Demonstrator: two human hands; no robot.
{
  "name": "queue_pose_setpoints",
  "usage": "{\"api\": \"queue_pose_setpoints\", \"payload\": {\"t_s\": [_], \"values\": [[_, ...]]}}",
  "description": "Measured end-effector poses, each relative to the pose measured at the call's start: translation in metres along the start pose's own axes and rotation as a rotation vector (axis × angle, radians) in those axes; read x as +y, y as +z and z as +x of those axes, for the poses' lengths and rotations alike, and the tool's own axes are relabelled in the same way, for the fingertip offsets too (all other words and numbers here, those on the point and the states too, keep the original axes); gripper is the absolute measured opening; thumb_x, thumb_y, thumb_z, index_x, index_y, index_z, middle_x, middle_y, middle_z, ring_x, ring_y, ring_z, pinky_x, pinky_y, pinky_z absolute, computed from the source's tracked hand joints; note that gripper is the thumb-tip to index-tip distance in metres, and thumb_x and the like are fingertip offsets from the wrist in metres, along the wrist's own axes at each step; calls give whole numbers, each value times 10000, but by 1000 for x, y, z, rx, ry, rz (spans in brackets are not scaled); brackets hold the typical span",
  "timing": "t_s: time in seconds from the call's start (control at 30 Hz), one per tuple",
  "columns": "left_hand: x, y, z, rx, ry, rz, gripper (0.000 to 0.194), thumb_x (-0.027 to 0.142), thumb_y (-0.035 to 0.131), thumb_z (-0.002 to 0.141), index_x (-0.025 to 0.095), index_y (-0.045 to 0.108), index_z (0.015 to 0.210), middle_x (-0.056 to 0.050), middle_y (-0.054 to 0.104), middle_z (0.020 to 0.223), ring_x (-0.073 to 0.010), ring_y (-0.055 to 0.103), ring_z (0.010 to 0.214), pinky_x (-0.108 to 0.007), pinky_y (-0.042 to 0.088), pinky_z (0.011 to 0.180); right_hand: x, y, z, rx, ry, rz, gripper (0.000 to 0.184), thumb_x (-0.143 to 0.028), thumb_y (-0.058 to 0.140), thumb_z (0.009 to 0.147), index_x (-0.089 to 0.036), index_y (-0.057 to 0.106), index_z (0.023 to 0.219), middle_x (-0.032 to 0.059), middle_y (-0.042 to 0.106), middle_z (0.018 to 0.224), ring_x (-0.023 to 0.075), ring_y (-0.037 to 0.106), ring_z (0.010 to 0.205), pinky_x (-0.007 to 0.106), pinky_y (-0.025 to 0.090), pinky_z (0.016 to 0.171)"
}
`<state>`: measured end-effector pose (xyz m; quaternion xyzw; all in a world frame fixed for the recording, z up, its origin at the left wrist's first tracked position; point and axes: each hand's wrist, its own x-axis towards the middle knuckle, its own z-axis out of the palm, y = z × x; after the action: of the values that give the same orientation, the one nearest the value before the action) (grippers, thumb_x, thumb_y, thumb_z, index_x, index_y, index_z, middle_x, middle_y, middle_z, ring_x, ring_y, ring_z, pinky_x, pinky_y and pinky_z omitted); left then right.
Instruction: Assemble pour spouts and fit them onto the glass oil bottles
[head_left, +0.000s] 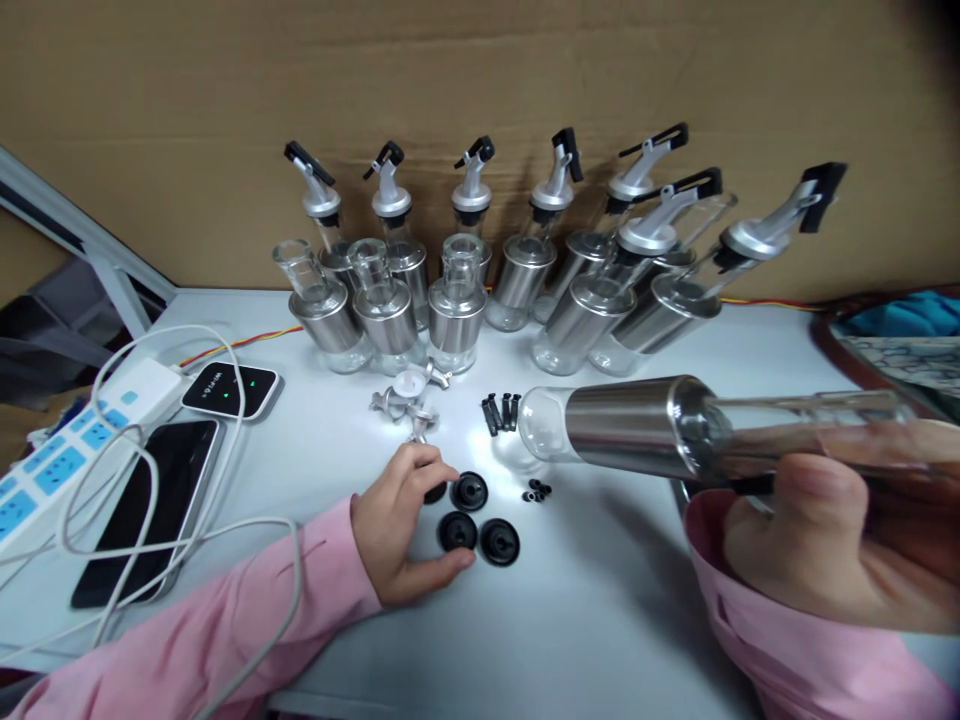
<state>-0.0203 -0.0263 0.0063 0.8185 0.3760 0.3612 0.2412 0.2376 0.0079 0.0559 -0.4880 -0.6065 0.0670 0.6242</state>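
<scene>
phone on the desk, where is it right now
In the head view, the phone lies at the left, between the power strip and the left sleeve, just below the Wi-Fi device.

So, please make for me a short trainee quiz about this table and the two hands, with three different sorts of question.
1. True or false: the right hand holds a bottle tipped toward its side.
2. Which does the white cable cross? A) black discs B) phone C) silver pourer parts
3. Fill in: the left hand is by round parts coloured ____.
Key: 1 true; 2 B; 3 black.
</scene>
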Motion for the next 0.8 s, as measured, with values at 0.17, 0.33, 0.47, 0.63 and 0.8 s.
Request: {"api": "queue_pose_setpoints", "payload": {"t_s": [0.17,0.33,0.47,0.63,0.8], "values": [[4,2,3,-67,34,78,402,412,530,799,170,404,1095,-83,445,963,-205,464,903,-350,405,774,-7,4,7,37,-225,-62,92,-112,587,739,-172,571,672,-17,485,581,66,410,476,265,279,418],[9,19,6,-146,203,359,301,455,466,846,272,500,1083,-55,509,1139,-275,404,1118,-458,245,912,-7,3,6,17,-231,-68,101,-89,590,731,-171,567,676,-21,484,583,59,400,459,246,275,395],[5,28,10,-147,258,458,105,279,478,873,249,560,930,17,607,974,-194,468,1009,-359,279,851,-6,5,6,27,-277,-40,88,-96,597,736,-163,579,681,-18,485,582,61,402,451,238,288,385],[0,22,12,-81,222,540,136,198,427,844,187,555,888,-6,628,879,-173,495,894,-325,303,752,-5,9,7,74,-355,23,148,-102,616,734,-156,654,867,-1,531,615,79,457,481,225,320,379],[-5,15,14,-21,152,562,144,197,419,840,174,549,896,-14,634,895,-173,506,898,-323,304,780,-3,7,6,71,-359,20,169,-127,626,740,-178,681,891,-7,522,597,87,476,468,227,345,380]]}}
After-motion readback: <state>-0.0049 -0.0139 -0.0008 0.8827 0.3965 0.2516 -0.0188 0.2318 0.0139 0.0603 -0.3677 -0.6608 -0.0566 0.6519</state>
